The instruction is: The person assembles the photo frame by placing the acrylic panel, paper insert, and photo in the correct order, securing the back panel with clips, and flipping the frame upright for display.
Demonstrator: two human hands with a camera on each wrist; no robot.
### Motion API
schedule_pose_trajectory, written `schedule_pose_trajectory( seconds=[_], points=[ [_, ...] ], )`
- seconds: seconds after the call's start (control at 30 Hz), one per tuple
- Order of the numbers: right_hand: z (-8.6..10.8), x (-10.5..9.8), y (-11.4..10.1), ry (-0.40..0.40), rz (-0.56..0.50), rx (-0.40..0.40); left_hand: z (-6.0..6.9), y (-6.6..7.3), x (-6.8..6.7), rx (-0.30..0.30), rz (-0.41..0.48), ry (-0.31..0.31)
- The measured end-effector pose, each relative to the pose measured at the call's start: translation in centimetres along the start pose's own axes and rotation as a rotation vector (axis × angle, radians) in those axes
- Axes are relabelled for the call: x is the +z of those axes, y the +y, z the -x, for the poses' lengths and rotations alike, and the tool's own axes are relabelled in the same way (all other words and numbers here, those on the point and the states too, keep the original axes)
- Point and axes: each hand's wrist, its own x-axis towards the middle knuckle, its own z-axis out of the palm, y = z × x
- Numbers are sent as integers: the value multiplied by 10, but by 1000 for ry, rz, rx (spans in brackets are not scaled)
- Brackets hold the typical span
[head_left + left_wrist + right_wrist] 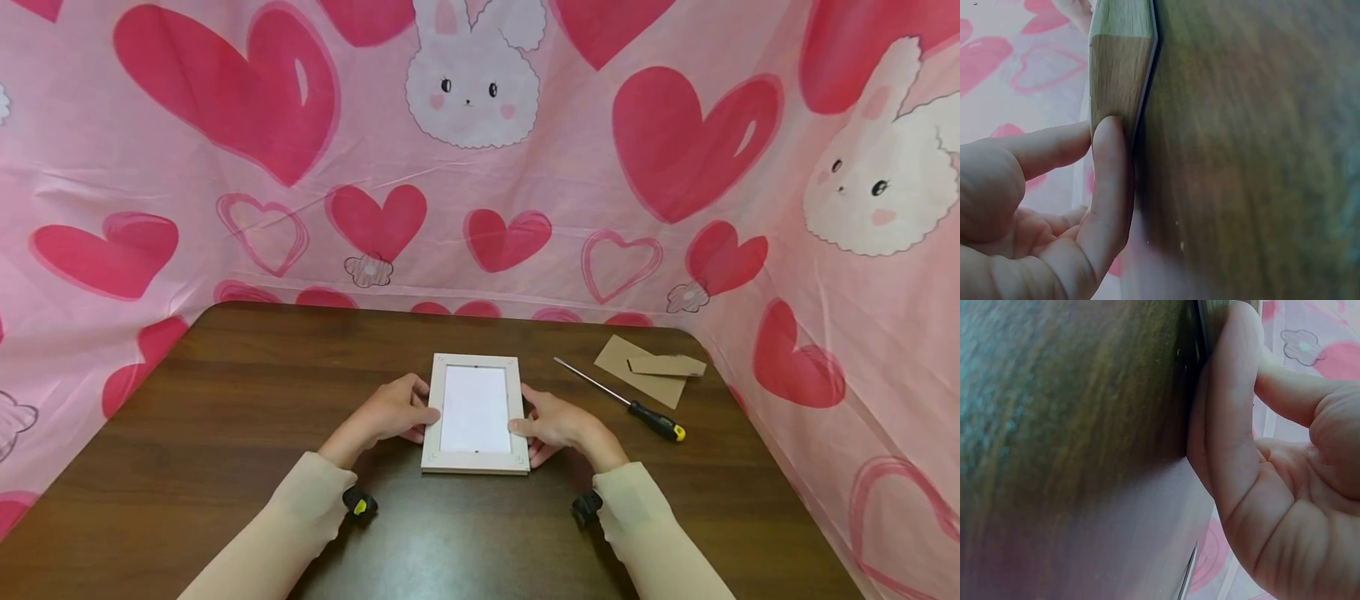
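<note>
A pale wooden picture frame (476,462) with a white sheet (476,408) inside its border lies in the middle of the table. The left hand (393,410) grips its left side, thumb on the front border; in the left wrist view the fingers (1110,181) press the wooden side edge (1121,69). The right hand (553,423) grips the opposite side, thumb on the border, and in the right wrist view its fingers (1232,419) lie along the edge. The undersides of the frame and some fingertips are hidden.
On the dark wooden table (247,417), a screwdriver (652,419) with a black and yellow handle lies right of the frame. Behind it is a brown board (626,367) with a smaller brown strip (667,365) on top. Pink heart-patterned cloth (360,158) hangs around the table.
</note>
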Motion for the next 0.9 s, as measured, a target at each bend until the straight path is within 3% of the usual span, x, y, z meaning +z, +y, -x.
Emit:
schedule_pose_trajectory(
  seconds=[0.27, 0.6, 0.73, 0.9],
  points=[
    [-1, 3, 3, 27, 34, -40, 2, -3, 1, -19, 16, 11],
    [4, 1, 3, 99, 239, -127, 3, -5, 1, -18, 6, 16],
    [11, -23, 4, 169, 282, -175, 4, -4, 2, -10, 16, 8],
    [17, -79, 16, 345, 438, -315, 2, 0, 4, 6, 9, 7]
  ],
)
